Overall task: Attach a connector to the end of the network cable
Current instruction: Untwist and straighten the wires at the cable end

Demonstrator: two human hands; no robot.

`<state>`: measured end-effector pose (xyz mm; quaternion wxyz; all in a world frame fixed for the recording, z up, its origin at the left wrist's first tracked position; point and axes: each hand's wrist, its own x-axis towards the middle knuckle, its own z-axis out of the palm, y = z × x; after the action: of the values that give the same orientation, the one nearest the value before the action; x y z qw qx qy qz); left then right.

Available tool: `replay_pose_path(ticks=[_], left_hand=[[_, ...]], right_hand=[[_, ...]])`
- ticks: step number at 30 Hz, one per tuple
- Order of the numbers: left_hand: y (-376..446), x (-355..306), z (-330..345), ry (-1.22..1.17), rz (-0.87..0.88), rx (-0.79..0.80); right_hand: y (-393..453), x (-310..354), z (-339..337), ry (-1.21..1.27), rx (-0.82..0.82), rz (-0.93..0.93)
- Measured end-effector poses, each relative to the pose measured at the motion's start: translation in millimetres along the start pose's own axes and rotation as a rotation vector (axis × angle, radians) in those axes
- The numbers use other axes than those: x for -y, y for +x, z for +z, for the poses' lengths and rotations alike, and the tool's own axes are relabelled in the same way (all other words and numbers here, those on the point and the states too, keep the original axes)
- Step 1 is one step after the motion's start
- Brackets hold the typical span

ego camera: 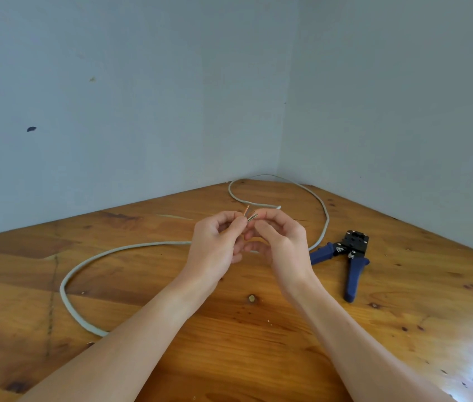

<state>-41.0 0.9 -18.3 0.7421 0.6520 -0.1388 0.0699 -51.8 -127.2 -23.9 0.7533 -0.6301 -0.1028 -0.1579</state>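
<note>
Both hands raised over table — left hand pinches cable end, right hand pinches bared wires. Risk — wires splay out of order before connector.

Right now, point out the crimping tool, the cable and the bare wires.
crimping tool (352,245): head view, on its black head.
cable (90,261): head view, on the grey loop at left.
bare wires (251,217): head view, on the tips between the fingers.
</note>
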Motion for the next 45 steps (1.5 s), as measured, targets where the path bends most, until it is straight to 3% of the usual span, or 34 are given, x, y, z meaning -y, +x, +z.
replay_pose_path(ticks=[29,45], left_hand=[[1.7,1.8,0.0,-0.026,-0.013,0.097],[6.2,5.1,-0.7,-0.208,-0.110,0.102]], right_hand=[[2.4,-1.9,-0.7,-0.013,-0.022,-0.007],[-0.3,3.5,1.6,0.001,-0.029,-0.006]])
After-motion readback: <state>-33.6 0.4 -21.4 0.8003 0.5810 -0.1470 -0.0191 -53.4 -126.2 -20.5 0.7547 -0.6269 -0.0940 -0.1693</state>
